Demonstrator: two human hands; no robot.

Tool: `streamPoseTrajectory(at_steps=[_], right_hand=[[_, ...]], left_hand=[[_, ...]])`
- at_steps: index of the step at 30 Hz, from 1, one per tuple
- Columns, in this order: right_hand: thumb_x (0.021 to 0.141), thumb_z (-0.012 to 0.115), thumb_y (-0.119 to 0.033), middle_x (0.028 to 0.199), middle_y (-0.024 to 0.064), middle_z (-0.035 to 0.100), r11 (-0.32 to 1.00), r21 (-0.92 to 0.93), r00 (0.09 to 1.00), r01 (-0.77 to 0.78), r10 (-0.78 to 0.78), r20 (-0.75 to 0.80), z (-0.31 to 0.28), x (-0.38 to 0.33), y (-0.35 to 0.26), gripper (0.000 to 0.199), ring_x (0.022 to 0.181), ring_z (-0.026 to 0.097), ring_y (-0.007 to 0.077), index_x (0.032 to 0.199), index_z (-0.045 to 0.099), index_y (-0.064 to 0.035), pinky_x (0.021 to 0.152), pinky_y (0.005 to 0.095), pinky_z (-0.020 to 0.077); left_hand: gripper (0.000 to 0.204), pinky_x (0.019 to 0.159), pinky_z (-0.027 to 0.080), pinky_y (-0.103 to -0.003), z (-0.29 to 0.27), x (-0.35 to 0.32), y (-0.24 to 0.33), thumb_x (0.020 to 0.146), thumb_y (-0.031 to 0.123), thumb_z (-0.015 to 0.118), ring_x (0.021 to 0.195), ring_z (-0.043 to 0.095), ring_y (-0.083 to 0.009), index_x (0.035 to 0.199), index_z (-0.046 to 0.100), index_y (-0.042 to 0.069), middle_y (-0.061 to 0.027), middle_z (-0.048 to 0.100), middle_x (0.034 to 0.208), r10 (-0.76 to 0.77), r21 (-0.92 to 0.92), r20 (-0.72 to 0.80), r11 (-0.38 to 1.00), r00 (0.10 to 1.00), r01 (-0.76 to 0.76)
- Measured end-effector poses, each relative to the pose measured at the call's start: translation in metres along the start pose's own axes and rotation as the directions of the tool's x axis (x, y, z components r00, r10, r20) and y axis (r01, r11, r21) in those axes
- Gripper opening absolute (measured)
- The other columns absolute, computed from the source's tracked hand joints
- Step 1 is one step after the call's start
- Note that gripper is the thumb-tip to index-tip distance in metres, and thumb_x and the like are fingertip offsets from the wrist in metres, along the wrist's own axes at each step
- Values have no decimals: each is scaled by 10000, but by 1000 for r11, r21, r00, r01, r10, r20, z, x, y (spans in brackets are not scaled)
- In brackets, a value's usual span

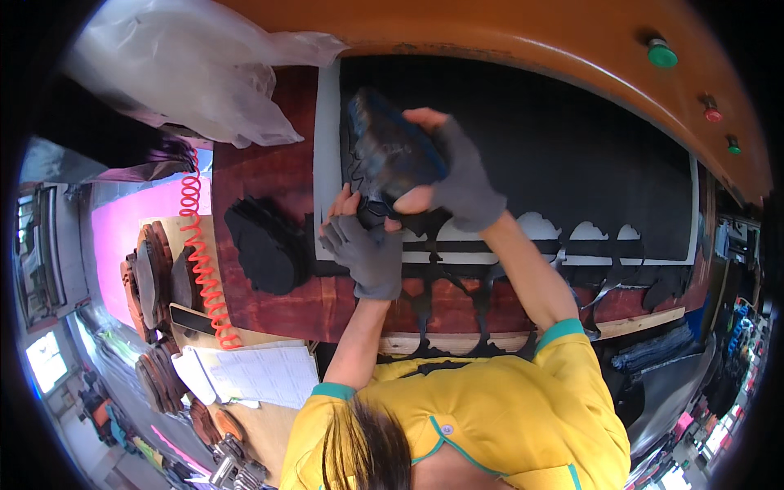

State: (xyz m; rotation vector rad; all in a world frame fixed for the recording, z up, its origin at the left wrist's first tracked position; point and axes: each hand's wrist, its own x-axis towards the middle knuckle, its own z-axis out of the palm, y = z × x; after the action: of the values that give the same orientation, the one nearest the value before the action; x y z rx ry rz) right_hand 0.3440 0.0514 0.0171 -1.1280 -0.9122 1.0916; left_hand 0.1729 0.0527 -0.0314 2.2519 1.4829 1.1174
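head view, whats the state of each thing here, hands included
right hand: gloved, gripping the dark cutting die
cutting die: held tilted over the black sheet
left hand: gloved, pressed flat on the sheet's edge
black sheet: flat, shapes already cut from its near edge
cut pieces: stacked at left

Both hands wear grey fingerless gloves: the left hand (365, 253) lies flat, fingers spread, while the right hand (457, 175) curls closed in a grip above it.
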Motion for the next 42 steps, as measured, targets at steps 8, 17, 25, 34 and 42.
streamPoseTrajectory(at_steps=[8, 17, 25, 34, 42], right_hand=[[523, 865, -128, 1435, 150, 420, 961, -231, 971, 150, -188, -150, -41, -43, -19, 930, 1248, 501, 254, 1368, 479, -97, 1004, 367, 467], [694, 862, -201, 1450, 245, 421, 354, -924, 874, 147, -484, -46, -32, -94, 9, 902, 1255, 508, 403, 1438, 372, -59, 1029, 439, 436], [743, 838, -202, 1443, 250, 424, 425, -904, 916, 49, -379, -128, -47, -74, 14, 839, 1258, 511, 405, 1425, 375, -47, 1017, 441, 450], [644, 845, -518, 1481, 277, 306, 202, -979, 703, -7, -695, -149, -71, -1, 10, 1121, 1402, 283, 434, 1459, 294, 19, 1152, 595, 168], [840, 638, -646, 1512, 361, 180, -76, -981, 337, -180, -941, 11, -167, 57, -110, 1109, 1414, 195, 514, 1522, 103, 46, 1135, 644, 81]], left_hand=[[530, 1072, 257, -571, -9, -13, 4, 890, 436, 596, 1221, 505, -369, 1232, 542, 34, -157, 552, 1322, -13, 23, 17, 1000, 1000, 13], [500, 1064, 278, -513, -21, -23, 19, 863, 343, 641, 1235, 465, -345, 1250, 547, 40, -164, 513, 1351, 225, -67, 106, 973, 968, -219], [457, 1006, 343, -524, 24, -12, 25, 861, 378, 599, 1201, 512, -351, 1161, 621, 33, -148, 577, 1284, 350, 99, 80, 929, 933, -357], [483, 1040, 322, -555, 54, 59, 38, 848, 332, 637, 1258, 464, -370, 1226, 563, 43, -164, 528, 1324, 373, 122, 104, 915, 922, -384], [442, 976, 372, -543, 39, -10, 87, 836, 280, 692, 1118, 519, -383, 1190, 548, 59, -165, 536, 1267, 414, -105, 307, 910, 857, -402]])
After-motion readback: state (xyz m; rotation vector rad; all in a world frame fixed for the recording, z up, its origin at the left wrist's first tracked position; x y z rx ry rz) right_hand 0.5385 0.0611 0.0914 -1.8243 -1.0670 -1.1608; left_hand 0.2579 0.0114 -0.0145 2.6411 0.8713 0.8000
